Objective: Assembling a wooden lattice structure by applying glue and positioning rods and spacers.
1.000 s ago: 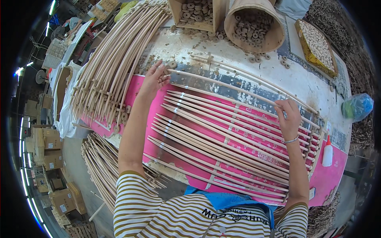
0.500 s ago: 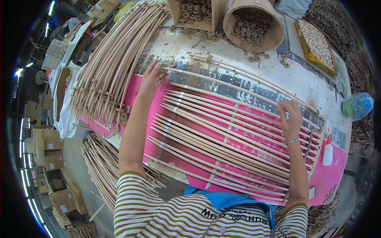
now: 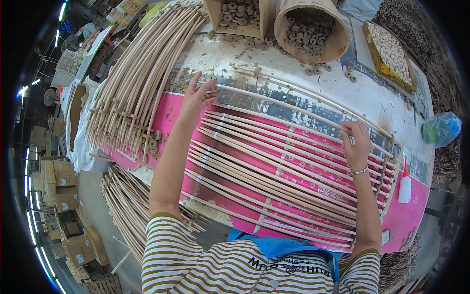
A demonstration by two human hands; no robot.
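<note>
My right hand [image 3: 356,143] grips a long, thin wooden rod [image 3: 274,101] near its right part, thumb and fingers closed around it. At the rod's left end, my left hand [image 3: 199,98] pinches a small wooden ring [image 3: 211,84], its index finger raised. Fingers partly hide the ring, so how far it sits on the rod cannot be made out. Below the held rod, many similar rods [image 3: 274,164] lie side by side on a pink sheet [image 3: 169,112]. Rings are on their right ends, beside a wooden strip [image 3: 390,188].
Behind stand a wooden box [image 3: 262,22] and a round wooden tub [image 3: 338,41], both holding rings. A tray of pale pieces [image 3: 391,56] is far right. A red-tipped glue bottle [image 3: 404,188] and a bagged object [image 3: 440,131] sit right. Bundled rods [image 3: 132,83] fill the left.
My left hand has shifted slightly to the right and down, along the rod's left end. My right hand has stayed on the rod, almost in place.
</note>
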